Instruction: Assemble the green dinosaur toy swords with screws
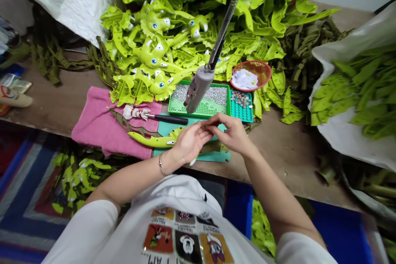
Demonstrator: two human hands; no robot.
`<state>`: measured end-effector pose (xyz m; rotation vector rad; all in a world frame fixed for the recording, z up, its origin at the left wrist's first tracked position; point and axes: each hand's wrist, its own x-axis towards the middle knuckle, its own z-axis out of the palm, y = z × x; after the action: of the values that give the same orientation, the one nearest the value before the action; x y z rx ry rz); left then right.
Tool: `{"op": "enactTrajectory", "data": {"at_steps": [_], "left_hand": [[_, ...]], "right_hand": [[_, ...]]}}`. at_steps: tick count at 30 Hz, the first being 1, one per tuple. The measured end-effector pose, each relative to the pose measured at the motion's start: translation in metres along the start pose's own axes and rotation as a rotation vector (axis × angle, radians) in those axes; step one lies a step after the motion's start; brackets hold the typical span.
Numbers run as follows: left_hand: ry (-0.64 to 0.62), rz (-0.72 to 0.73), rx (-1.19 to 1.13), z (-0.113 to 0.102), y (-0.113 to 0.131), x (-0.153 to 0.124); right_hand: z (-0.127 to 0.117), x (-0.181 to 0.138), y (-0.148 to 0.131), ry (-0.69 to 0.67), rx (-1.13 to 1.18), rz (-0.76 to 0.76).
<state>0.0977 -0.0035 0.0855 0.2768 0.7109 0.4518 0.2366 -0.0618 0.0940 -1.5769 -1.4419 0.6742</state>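
My left hand [189,142] and my right hand [230,132] meet over a teal mat [213,156] at the table's front edge. Their fingertips pinch together on something too small to make out. Under them lies a lime green toy part [148,140] with a long tail, partly hidden by my hands. Just behind my hands a grey hanging tool [198,88] dangles on a coiled cord above a green tray [201,109] of tiny silvery pieces.
A pink towel [99,126] lies at left with a black-handled tool [161,118] on it. A big heap of green toy shells [173,29] fills the back. A red basket [258,72], a small teal tray [243,105] and a white sack of green parts [355,90] stand at right.
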Motion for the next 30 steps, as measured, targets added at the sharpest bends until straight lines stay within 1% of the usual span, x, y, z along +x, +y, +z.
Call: {"op": "enactTrajectory", "data": {"at_steps": [5, 10, 15, 19, 25, 30], "left_hand": [[0.017, 0.002, -0.01, -0.012, -0.005, -0.01], [0.05, 0.06, 0.086, -0.026, 0.002, -0.03], [0.08, 0.164, 0.147, -0.048, 0.014, -0.053], [0.126, 0.198, 0.123, -0.062, 0.017, -0.064], [0.139, 0.211, 0.104, -0.067, 0.008, -0.067], [0.138, 0.229, 0.089, -0.066, 0.003, -0.064]], "right_hand": [[0.014, -0.013, 0.008, 0.111, 0.072, 0.003], [0.019, -0.025, 0.005, 0.158, -0.036, -0.066], [0.03, -0.039, 0.004, 0.15, -0.099, -0.067], [0.044, -0.044, 0.01, 0.123, -0.156, -0.09], [0.062, -0.039, 0.018, 0.144, -0.368, -0.22], [0.066, -0.04, 0.023, 0.137, -0.475, -0.252]]}}
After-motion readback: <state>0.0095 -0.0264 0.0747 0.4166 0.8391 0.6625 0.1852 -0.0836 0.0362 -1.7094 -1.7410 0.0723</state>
